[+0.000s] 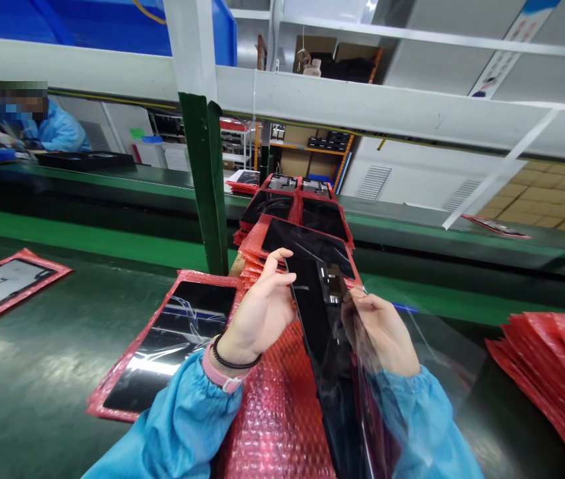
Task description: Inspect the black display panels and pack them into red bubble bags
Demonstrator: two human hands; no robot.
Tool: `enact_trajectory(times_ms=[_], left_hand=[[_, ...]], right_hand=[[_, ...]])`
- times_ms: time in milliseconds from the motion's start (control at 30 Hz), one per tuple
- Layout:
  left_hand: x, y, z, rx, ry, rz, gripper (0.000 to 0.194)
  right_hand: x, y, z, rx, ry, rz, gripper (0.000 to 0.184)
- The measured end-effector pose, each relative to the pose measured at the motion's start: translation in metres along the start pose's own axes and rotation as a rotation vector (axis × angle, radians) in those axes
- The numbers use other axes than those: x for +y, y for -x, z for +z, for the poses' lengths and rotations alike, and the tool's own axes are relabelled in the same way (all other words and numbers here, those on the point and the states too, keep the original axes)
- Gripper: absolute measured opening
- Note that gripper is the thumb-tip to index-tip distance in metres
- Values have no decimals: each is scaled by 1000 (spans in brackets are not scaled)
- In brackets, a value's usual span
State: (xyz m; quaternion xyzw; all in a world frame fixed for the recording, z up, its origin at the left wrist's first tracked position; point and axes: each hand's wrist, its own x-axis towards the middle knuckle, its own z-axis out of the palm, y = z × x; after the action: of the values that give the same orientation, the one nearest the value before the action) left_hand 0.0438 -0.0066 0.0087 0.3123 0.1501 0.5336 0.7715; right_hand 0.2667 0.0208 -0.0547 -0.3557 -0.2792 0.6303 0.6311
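Note:
A black display panel [312, 319], tilted up with its long side toward me, is between my two hands. My left hand [265, 309] is at its upper left edge, thumb and forefinger slightly apart and the other fingers partly hidden. At the right edge, my right hand [385, 329] has curled fingers pinching a clear film [377, 406], which hangs loosely over my sleeve and spreads to the right. Beneath lies a red bubble-wrap bag [277, 399]. Just beyond my hands, another dark panel [312, 243] rests on stacked red bubble wrap.
To the left, a film-covered panel [173, 339] lies on red wrap, with a silver-backed panel [3, 286] farther out. Red bubble bags [552, 372] are piled at right. A green post [205, 179] and white beam [387, 106] stand ahead. A co-worker [63, 126] sits far left.

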Motion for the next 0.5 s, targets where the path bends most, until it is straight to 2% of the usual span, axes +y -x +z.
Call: enact_trajectory(times_ms=[167, 267, 500], left_hand=[[0, -1, -1, -16, 18, -9, 36], [0, 0, -1, 3, 6, -12, 37], [0, -2, -1, 15, 10, -17, 38]], right_hand=[[1, 0, -1, -30, -76, 136, 24], [3, -2, -4, -33, -95, 159, 27], [5, -5, -7, -25, -104, 179, 22]])
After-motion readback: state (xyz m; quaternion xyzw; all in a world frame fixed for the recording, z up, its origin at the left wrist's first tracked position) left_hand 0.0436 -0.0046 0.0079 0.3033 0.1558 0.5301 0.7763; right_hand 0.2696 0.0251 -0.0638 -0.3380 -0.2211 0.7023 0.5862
